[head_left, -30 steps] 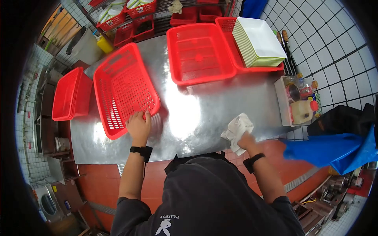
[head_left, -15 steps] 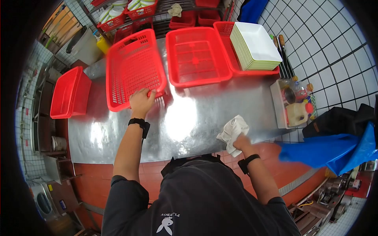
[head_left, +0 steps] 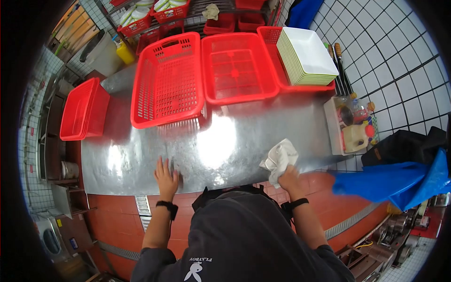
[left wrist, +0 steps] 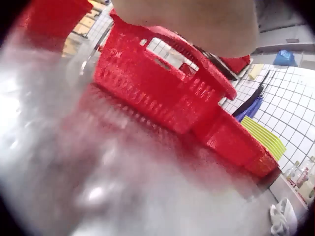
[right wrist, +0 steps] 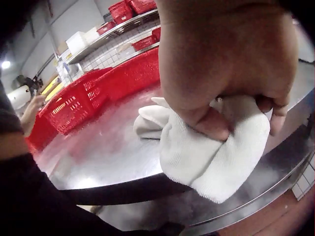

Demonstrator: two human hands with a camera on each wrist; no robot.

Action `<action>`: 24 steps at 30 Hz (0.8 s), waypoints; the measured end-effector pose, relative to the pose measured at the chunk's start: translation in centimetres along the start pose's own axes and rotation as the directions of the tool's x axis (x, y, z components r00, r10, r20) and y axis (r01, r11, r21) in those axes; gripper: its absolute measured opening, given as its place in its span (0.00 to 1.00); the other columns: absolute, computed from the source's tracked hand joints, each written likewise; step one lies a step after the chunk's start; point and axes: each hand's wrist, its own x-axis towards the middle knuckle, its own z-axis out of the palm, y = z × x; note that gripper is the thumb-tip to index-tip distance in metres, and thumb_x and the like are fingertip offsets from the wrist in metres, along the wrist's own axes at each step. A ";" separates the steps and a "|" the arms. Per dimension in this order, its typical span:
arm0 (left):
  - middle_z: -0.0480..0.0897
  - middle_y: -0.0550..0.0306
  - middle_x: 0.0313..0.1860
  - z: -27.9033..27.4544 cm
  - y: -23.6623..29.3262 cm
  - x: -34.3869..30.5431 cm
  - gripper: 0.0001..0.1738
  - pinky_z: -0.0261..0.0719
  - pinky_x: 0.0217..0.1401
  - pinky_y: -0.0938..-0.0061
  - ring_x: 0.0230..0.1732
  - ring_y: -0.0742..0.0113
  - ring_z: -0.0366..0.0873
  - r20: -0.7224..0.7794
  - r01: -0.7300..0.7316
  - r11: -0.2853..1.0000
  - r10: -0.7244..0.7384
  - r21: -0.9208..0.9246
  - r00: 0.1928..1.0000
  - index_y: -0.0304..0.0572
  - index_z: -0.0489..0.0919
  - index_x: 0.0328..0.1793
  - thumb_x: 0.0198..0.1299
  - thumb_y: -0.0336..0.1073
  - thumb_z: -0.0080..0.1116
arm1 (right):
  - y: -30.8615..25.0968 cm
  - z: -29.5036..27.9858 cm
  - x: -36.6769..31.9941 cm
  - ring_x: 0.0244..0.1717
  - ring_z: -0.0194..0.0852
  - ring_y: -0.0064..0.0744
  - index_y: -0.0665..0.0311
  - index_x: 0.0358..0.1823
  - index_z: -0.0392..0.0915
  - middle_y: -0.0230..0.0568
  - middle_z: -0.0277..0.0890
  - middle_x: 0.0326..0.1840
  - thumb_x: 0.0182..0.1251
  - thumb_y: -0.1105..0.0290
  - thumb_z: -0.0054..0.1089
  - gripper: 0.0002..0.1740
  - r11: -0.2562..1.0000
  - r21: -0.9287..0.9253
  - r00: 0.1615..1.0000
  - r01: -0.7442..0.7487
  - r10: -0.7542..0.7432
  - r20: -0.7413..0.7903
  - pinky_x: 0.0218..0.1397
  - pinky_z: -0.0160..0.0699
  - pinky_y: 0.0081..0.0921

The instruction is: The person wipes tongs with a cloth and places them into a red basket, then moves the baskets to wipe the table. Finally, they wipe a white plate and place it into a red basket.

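My right hand pinches a white cloth between thumb and fingers at the table's front edge; part of the cloth hangs down past that edge. Fingers spread, my left hand hovers over the front of the steel table with nothing in it. A red slotted basket stands farther back, beyond the left hand. Its right side lies against a shallower red basket. In the left wrist view the slotted basket shows its end wall with a handle opening.
A nested stack of red baskets stands at the table's left end. Square white dishes with green sides are piled in a red basket at the back right. A white bin of bottles sits at the right edge, near a blue sheet.
The slotted basket has moved back and to the right, up beside the shallower one. My left hand has let go of it and drawn back towards me. The right hand keeps the cloth.
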 end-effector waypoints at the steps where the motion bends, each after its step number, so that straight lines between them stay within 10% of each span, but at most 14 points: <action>1: 0.53 0.41 0.80 0.4 -0.2 -1.9 0.34 0.43 0.76 0.39 0.80 0.41 0.49 0.039 0.051 0.998 -0.052 0.034 0.998 0.42 0.63 0.76 0.64 0.43 0.52 | -0.1 0.2 -0.1 0.66 0.57 0.62 0.65 0.60 0.60 0.59 0.60 0.64 0.57 0.62 0.59 0.31 1.000 0.016 1.000 -0.020 0.020 -0.011 0.69 0.61 0.50; 24: 0.35 0.37 0.83 -0.6 1.0 -4.2 0.48 0.28 0.77 0.34 0.83 0.39 0.27 0.479 0.271 0.953 -0.303 0.136 0.824 0.43 0.48 0.83 0.66 0.63 0.46 | -0.4 -0.4 1.5 0.65 0.59 0.67 0.73 0.59 0.59 0.71 0.63 0.61 0.51 0.64 0.62 0.35 0.994 -0.100 0.998 -0.043 0.047 0.038 0.71 0.58 0.51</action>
